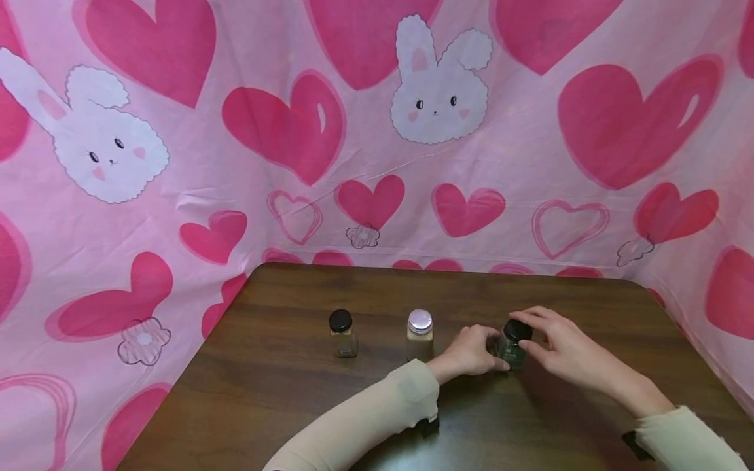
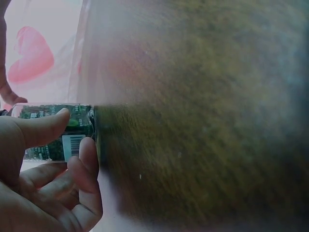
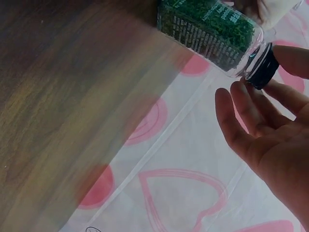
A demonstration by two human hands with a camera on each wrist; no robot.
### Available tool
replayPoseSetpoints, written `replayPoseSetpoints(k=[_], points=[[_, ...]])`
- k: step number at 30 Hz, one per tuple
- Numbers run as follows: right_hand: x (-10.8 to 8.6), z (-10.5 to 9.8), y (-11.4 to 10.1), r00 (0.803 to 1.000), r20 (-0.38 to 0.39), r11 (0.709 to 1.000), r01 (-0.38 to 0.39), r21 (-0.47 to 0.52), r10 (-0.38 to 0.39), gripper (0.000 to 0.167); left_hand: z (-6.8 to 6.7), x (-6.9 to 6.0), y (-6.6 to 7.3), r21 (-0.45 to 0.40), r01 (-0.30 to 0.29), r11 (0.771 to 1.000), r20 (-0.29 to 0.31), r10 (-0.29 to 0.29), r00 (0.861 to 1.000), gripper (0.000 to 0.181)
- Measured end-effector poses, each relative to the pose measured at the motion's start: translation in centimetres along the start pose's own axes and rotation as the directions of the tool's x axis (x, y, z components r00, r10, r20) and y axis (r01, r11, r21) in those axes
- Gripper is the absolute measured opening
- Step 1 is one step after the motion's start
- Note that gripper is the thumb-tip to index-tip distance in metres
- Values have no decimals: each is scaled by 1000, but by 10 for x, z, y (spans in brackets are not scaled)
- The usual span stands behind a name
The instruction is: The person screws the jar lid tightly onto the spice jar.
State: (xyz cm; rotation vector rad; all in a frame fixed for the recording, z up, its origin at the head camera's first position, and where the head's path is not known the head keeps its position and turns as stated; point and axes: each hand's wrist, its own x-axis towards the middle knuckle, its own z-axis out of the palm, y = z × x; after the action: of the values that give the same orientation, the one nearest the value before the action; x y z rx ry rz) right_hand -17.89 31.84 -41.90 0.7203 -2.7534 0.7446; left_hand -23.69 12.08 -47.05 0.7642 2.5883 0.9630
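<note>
A clear spice jar of green dried herbs (image 3: 207, 36) with a black lid (image 1: 518, 329) stands upright toward the right of the table. My left hand (image 1: 473, 350) grips the jar's body from the left; in the left wrist view its thumb lies along the label beside a barcode (image 2: 74, 146). The right hand (image 1: 562, 343) pinches the black lid between thumb and fingers from the right, as the right wrist view shows. Close to the left hand stands a jar with a silvery lid (image 1: 420, 322) and pale tan contents, its base partly behind the left wrist.
Farther left stands another small jar with a black lid (image 1: 341, 320) and brownish contents. The brown wooden table (image 1: 283, 392) meets a pink heart-and-rabbit cloth (image 1: 365, 144) at its back and sides. A dark strap (image 1: 428, 426) shows under the left sleeve.
</note>
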Motion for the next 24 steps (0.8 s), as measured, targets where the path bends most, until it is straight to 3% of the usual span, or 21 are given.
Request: replayPoseSetpoints(k=[5, 8, 12, 15, 18, 24], points=[[1, -1, -2, 999, -23, 999, -43, -22, 42, 43, -4, 0, 2, -15, 20, 1000, 13, -20, 1000, 52], [2, -1, -2, 998, -16, 998, -64, -18, 63, 46, 2, 6, -4, -16, 16, 1000, 12, -16, 1000, 52], [1, -3, -1, 999, 9, 999, -35, -22, 35, 53, 17, 20, -17, 27, -8, 1000, -10, 8, 1000, 53], [1, -6, -1, 999, 42, 1000, -9, -11, 10, 57, 13, 18, -14, 26, -2, 1000, -7, 2, 1000, 55], [2, -8, 0, 997, 74, 1000, 3, -1, -3, 56, 0, 5, -3, -10, 15, 1000, 10, -15, 1000, 57], [1, -7, 0, 995, 102, 1000, -4, 9, 3, 52, 6, 10, -8, 11, 5, 1000, 2, -5, 1000, 54]])
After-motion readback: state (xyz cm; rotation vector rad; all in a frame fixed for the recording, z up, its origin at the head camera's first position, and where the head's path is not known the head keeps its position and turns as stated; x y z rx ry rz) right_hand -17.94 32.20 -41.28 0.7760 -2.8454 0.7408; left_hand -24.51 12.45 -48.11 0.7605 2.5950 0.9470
